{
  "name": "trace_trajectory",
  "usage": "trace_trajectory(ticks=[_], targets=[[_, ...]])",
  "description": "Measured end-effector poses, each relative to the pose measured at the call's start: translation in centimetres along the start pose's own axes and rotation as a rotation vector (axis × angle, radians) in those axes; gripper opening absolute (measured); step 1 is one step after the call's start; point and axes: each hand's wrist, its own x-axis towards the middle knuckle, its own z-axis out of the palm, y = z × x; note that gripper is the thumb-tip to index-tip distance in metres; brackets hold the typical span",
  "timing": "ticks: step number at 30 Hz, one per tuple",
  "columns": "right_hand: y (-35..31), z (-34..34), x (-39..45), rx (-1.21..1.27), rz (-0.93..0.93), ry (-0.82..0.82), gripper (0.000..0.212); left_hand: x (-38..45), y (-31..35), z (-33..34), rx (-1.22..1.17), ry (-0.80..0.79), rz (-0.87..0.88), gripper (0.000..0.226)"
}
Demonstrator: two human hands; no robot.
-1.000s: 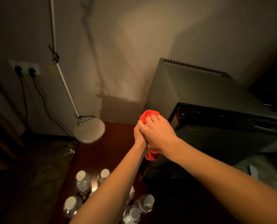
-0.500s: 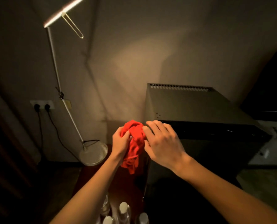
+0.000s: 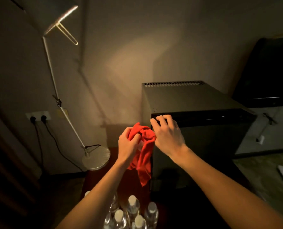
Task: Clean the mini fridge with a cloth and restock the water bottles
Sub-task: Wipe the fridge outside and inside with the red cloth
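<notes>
The grey mini fridge (image 3: 187, 98) stands right of centre with its door closed. My left hand (image 3: 128, 144) grips a red cloth (image 3: 144, 156), which hangs down beside the fridge's left front corner. My right hand (image 3: 168, 134) has left the cloth; its fingertips rest on the dark top edge of the fridge door at its left end. Several clear water bottles (image 3: 132, 212) with white caps stand on a dark red table (image 3: 134, 187) below my arms.
A white floor lamp (image 3: 61, 100) leans at the left, its round base (image 3: 96, 157) next to the table. Two plugs sit in a wall socket (image 3: 38, 116). A dark screen (image 3: 267, 71) stands at the right on a pale surface.
My right hand let go of the cloth and moved right onto the top edge of the fridge door. The left hand keeps the cloth, which now hangs longer. My view tilted up.
</notes>
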Motion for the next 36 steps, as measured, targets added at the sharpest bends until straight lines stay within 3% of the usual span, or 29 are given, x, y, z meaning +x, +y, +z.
trace_trajectory(ticks=[6,10,14,20,28,36], targets=[[0.1,-1.2,0.4,0.13,0.007,0.015,0.031,-0.7,1.7,0.3,-0.014,-0.035,0.023,0.021],[0.5,-0.8,0.6,0.19,0.023,0.06,0.017,-0.9,2.3,0.1,-0.023,-0.025,0.024,0.017],[0.4,-0.1,1.3,0.188,0.051,0.1,0.028,-0.8,1.8,-0.8,0.049,-0.016,0.013,0.02],[-0.1,-0.1,1.7,0.248,0.113,0.091,0.021,-1.7,1.2,-0.7,0.23,-0.09,0.076,0.025],[-0.8,-1.2,-3.1,0.227,0.108,0.281,0.011,-1.9,1.8,-0.8,0.103,-0.07,0.058,0.025],[-2.2,-5.3,-7.3,0.091,0.238,0.139,0.024,-5.3,1.5,-1.4,0.086,-0.229,0.083,0.027]])
